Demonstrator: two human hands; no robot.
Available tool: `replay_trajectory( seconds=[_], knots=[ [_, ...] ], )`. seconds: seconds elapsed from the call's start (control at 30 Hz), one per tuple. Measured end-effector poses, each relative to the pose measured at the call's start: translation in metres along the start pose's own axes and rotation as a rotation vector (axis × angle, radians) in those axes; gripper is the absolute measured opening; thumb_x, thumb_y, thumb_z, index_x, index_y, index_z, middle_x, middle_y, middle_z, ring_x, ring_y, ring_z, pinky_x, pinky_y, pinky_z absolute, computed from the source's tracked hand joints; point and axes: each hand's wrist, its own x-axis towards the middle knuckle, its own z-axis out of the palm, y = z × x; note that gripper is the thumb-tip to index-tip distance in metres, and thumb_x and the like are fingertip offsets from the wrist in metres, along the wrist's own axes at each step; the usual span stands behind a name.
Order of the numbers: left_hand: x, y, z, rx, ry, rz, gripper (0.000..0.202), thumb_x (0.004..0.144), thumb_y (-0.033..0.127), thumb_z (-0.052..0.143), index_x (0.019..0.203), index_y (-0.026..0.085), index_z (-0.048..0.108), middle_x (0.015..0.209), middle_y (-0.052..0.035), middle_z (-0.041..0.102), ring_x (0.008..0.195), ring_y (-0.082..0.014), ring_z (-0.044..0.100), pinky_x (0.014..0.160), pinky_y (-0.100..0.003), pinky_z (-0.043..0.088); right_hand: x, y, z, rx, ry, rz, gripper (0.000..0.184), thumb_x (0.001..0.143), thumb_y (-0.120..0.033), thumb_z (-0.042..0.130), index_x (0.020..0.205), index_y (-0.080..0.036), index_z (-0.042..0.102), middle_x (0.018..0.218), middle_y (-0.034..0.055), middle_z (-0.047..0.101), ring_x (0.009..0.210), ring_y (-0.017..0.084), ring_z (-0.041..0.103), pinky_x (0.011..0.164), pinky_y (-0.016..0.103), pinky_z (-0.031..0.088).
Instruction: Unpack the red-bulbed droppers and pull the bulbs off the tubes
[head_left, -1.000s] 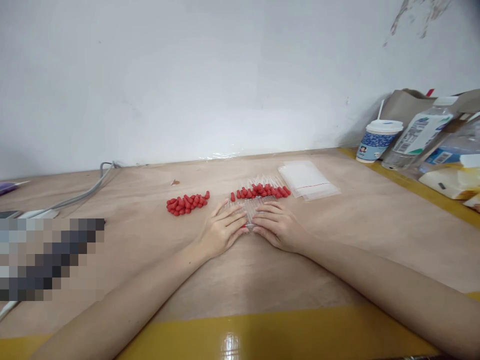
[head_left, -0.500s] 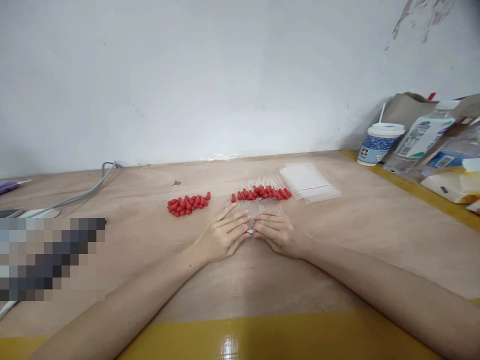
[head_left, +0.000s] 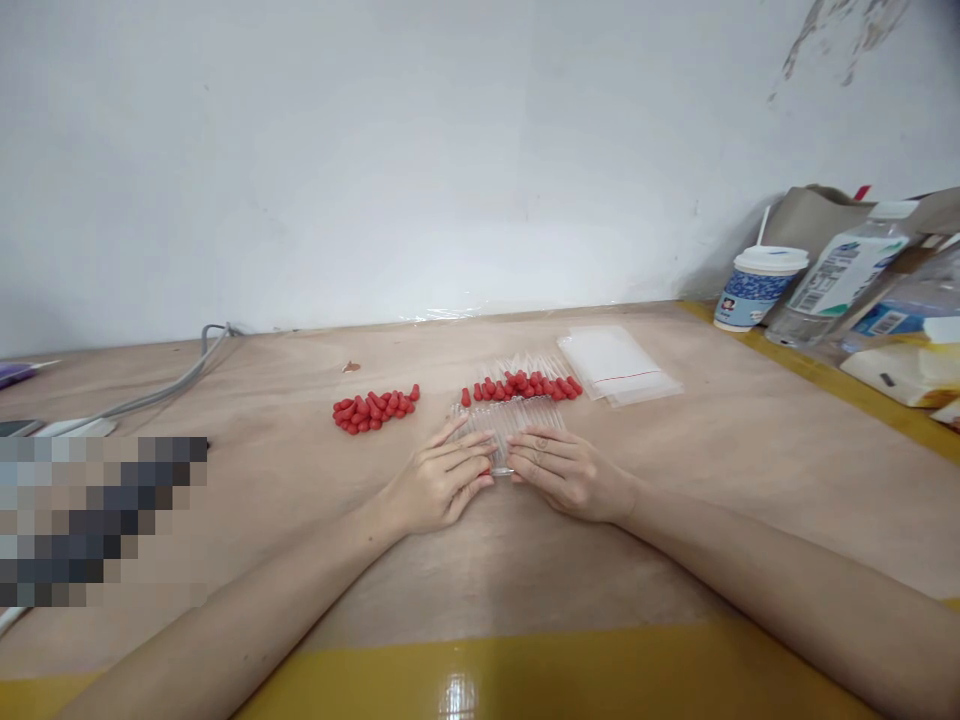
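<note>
My left hand (head_left: 444, 478) is closed, pinching a red rubber bulb (head_left: 485, 471) that mostly hides behind its fingertips. Opposite it, my right hand (head_left: 568, 470) is closed on a clear glass tube (head_left: 502, 472), which bridges the small gap between the two hands. Just beyond my fingers lies a row of clear glass tubes (head_left: 517, 418), partly covered by both hands. Behind that row are several droppers (head_left: 529, 384) with red bulbs toward me and thin glass stems pointing at the wall. A pile of loose red bulbs (head_left: 375, 410) sits to the left.
Flat clear zip bags (head_left: 619, 365) lie right of the droppers. At the far right stand a paper cup (head_left: 759, 290) with a straw and a plastic bottle (head_left: 844, 275). A grey cable (head_left: 172, 388) runs along the left. Yellow tape (head_left: 420, 670) lines the table's front edge.
My hands have drawn slightly apart, showing more of the glass tube and a bit of red at my left fingertips. The bulbs, droppers and bags have stayed put.
</note>
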Motion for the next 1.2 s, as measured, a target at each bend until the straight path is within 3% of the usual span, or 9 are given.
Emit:
replay_trajectory(
  seconds=[0.2, 0.3, 0.4, 0.5, 0.6, 0.7, 0.77, 0.9, 1.2],
  knots=[
    [-0.003, -0.003, 0.003, -0.037, 0.016, 0.000, 0.015, 0.085, 0.019, 0.050, 0.094, 0.016, 0.060, 0.100, -0.0065, 0.068, 0.107, -0.0180, 0.057, 0.102, -0.040, 0.039, -0.008, 0.003, -0.005, 0.032, -0.017, -0.018, 0.024, 0.086, -0.011, 0.046, 0.107, -0.013, 0.058, 0.099, 0.0087, 0.067, 0.108, 0.018, 0.056, 0.092, 0.037, 0.049],
    [-0.012, -0.014, 0.000, -0.018, 0.065, -0.087, 0.013, 0.084, 0.018, 0.051, 0.090, 0.017, 0.062, 0.099, -0.0060, 0.068, 0.104, -0.0177, 0.059, 0.096, -0.038, 0.044, -0.016, 0.014, -0.010, 0.037, 0.008, 0.065, 0.026, 0.086, -0.010, 0.043, 0.107, -0.015, 0.058, 0.099, 0.0078, 0.067, 0.107, 0.018, 0.055, 0.089, 0.038, 0.049],
    [-0.019, -0.033, -0.012, 0.094, 0.168, -0.280, 0.012, 0.082, 0.024, 0.055, 0.089, 0.020, 0.064, 0.092, -0.0050, 0.067, 0.091, -0.0182, 0.061, 0.083, -0.036, 0.049, -0.024, 0.029, -0.011, -0.067, 0.044, 0.312, 0.020, 0.086, -0.017, 0.049, 0.100, -0.018, 0.062, 0.079, 0.0046, 0.067, 0.083, 0.016, 0.061, 0.074, 0.034, 0.048],
    [-0.024, -0.056, -0.030, 0.165, 0.275, -0.546, 0.020, 0.084, 0.029, 0.050, 0.092, 0.020, 0.066, 0.087, -0.0062, 0.061, 0.079, -0.0164, 0.058, 0.071, -0.032, 0.050, -0.026, 0.036, -0.009, -0.208, -0.024, 0.501, 0.020, 0.086, -0.022, 0.049, 0.098, -0.018, 0.065, 0.064, 0.0017, 0.061, 0.064, 0.013, 0.056, 0.064, 0.030, 0.039],
    [-0.031, -0.081, -0.053, 0.231, 0.286, -0.825, 0.028, 0.083, 0.028, 0.045, 0.099, 0.017, 0.064, 0.089, -0.0082, 0.056, 0.089, -0.0205, 0.055, 0.079, -0.035, 0.048, -0.021, 0.032, -0.006, -0.263, -0.074, 0.574, 0.025, 0.084, -0.018, 0.046, 0.103, -0.018, 0.063, 0.069, 0.0021, 0.063, 0.069, 0.015, 0.056, 0.066, 0.031, 0.033],
    [-0.046, -0.104, -0.071, 0.129, 0.241, -1.108, 0.033, 0.078, 0.029, 0.046, 0.107, 0.017, 0.059, 0.079, -0.0042, 0.056, 0.073, -0.0175, 0.057, 0.071, -0.033, 0.049, -0.015, 0.027, -0.004, -0.255, -0.028, 0.615, 0.021, 0.081, -0.017, 0.048, 0.097, -0.017, 0.062, 0.073, 0.0016, 0.066, 0.069, 0.015, 0.056, 0.071, 0.032, 0.031],
    [-0.058, -0.116, -0.076, 0.010, 0.270, -1.211, 0.038, 0.074, 0.034, 0.052, 0.108, 0.018, 0.056, 0.078, -0.0028, 0.058, 0.067, -0.0154, 0.057, 0.063, -0.029, 0.048, -0.013, 0.025, -0.003, -0.268, -0.006, 0.615, 0.015, 0.080, -0.017, 0.048, 0.085, -0.017, 0.062, 0.069, 0.0009, 0.067, 0.066, 0.014, 0.056, 0.073, 0.033, 0.030],
    [-0.075, -0.127, -0.075, -0.116, 0.296, -1.227, 0.046, 0.065, 0.044, 0.062, 0.101, 0.017, 0.053, 0.077, -0.0025, 0.061, 0.065, -0.0143, 0.058, 0.061, -0.027, 0.047, -0.011, 0.024, -0.001, -0.319, -0.033, 0.569, 0.015, 0.080, -0.017, 0.049, 0.072, -0.018, 0.062, 0.064, 0.0007, 0.066, 0.066, 0.015, 0.055, 0.076, 0.034, 0.029],
    [-0.079, -0.129, -0.071, -0.067, 0.126, -1.143, 0.042, 0.062, 0.050, 0.064, 0.087, 0.017, 0.061, 0.076, -0.0037, 0.063, 0.063, -0.0149, 0.056, 0.061, -0.028, 0.047, -0.013, 0.021, 0.001, -0.197, -0.110, 0.544, 0.022, 0.082, -0.038, 0.053, 0.083, -0.021, 0.066, 0.074, 0.0019, 0.067, 0.074, 0.016, 0.055, 0.087, 0.039, 0.028]
  ],
)
